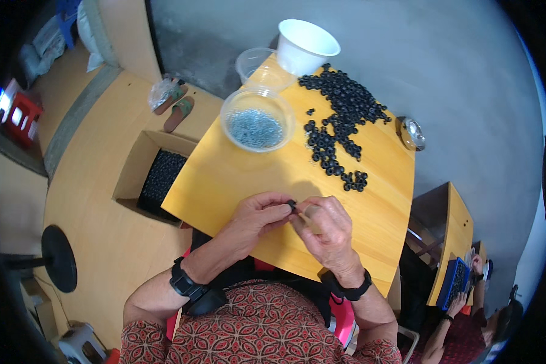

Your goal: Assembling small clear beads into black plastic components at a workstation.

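Observation:
Above the near part of the yellow table, my left hand (258, 217) pinches a small black ring-shaped part (292, 205) between thumb and fingertips. My right hand (330, 233) is closed round a slim, pale yellowish tool (310, 222), its tip close to the black part. Whether the tip touches it I cannot tell, and fingers cover most of the tool. Beyond my hands lies a loose pile of similar black parts (346, 97), with a smaller scatter reaching nearer. A clear round tub (225, 121) holding many small shiny pieces (255, 128) stands to the left of the pile.
A white bowl (308, 41) and another clear tub (244, 65) stand at the table's far end. A shiny metal bowl (412, 133) sits by the right edge. On the floor at left, a cardboard box (127, 173) contains black parts. A co-worker's hands (458, 303) are over a blue tray.

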`<state>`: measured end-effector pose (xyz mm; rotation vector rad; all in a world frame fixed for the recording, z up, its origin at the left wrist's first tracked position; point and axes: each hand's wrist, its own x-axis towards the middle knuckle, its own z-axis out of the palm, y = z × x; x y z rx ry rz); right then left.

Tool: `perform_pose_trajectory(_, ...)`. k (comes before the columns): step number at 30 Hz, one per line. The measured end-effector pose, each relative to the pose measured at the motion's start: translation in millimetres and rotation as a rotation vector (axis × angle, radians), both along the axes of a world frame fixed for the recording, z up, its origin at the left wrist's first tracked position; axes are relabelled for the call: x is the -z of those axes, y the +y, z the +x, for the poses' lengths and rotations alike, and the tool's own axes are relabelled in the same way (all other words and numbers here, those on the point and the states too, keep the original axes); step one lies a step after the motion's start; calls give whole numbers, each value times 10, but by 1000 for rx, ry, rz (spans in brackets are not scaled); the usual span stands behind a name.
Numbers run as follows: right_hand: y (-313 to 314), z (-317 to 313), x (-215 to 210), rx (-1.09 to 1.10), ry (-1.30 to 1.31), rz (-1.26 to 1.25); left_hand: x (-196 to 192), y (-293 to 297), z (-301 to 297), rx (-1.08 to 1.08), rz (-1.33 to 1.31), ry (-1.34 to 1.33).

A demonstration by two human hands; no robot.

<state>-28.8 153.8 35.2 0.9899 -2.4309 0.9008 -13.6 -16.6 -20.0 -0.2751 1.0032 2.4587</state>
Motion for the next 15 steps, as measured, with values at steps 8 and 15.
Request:
perform_pose_trajectory(8,30,6,7,-30,122,154,-51,-67,10,49,-11,31)
perform_pose_trajectory(15,103,-37,-17,-94,143,189,-175,-62,-8,84,-164,100)
